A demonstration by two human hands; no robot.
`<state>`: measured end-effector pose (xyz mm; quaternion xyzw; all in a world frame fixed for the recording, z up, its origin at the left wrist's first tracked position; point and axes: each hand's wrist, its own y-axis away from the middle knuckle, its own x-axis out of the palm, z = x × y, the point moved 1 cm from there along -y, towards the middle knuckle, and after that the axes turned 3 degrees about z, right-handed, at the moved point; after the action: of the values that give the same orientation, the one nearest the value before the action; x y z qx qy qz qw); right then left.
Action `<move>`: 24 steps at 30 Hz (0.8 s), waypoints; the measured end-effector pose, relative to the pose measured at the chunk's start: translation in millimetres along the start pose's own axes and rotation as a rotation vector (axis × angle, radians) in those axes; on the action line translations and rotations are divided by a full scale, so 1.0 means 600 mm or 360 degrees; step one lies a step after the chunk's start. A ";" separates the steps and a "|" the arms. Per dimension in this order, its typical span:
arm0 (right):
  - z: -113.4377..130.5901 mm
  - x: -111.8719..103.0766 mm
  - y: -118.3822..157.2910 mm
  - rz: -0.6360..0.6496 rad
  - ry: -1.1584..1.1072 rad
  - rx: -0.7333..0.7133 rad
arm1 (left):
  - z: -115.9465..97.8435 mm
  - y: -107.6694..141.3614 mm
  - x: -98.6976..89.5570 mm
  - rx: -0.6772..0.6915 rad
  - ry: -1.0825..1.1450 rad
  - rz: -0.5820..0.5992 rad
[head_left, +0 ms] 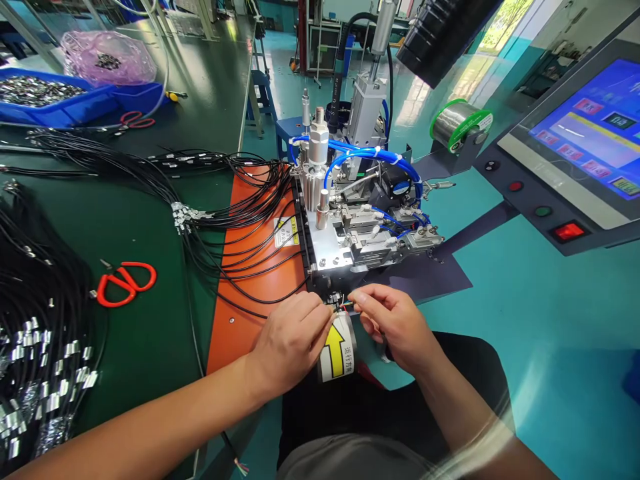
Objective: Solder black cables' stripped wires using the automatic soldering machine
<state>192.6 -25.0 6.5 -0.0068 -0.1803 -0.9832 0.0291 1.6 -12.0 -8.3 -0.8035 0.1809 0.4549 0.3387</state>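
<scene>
My left hand [295, 337] is closed in a pinch at the front of a soldering-type machine [345, 233], with a black cable [245, 311] running in behind its knuckles. Thin wires [343, 303] stick out at the cable's end, just past the left fingertips. My right hand [395, 327] faces it from the right, thumb and forefinger pinched at the tips of these wires. Right below the fingers is a round part with a yellow arrow label [337, 353]. Fingers hide most of the cable end.
Bundled black cables [240, 213] cross the orange plate [225, 333] from the green table [145, 360]. Red-handled scissors [125, 283] lie at left, near cables with metal connectors [50, 373]. Blue trays [45, 113] stand behind. A solder spool [460, 125] and touchscreen panel [570, 153] are at right.
</scene>
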 end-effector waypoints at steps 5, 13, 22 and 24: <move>0.006 0.006 -0.001 0.0017 0.0174 -0.0047 | 0.001 0.001 0.002 0.0017 -0.0007 -0.0017; -0.002 0.006 -0.007 0.0004 0.0217 -0.0061 | 0.003 0.001 0.003 0.0029 -0.0029 -0.0026; -0.012 0.005 -0.012 -0.0051 0.0388 -0.0148 | 0.000 0.001 -0.001 0.0012 -0.0001 -0.0049; -0.015 0.006 -0.016 -0.0096 0.0407 -0.0200 | 0.001 0.001 -0.002 0.0016 0.0009 -0.0065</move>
<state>188.2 -19.6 -5.1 0.1222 -0.1133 -0.9858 0.0219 0.5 -11.9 -7.6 -0.8067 0.1677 0.4446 0.3513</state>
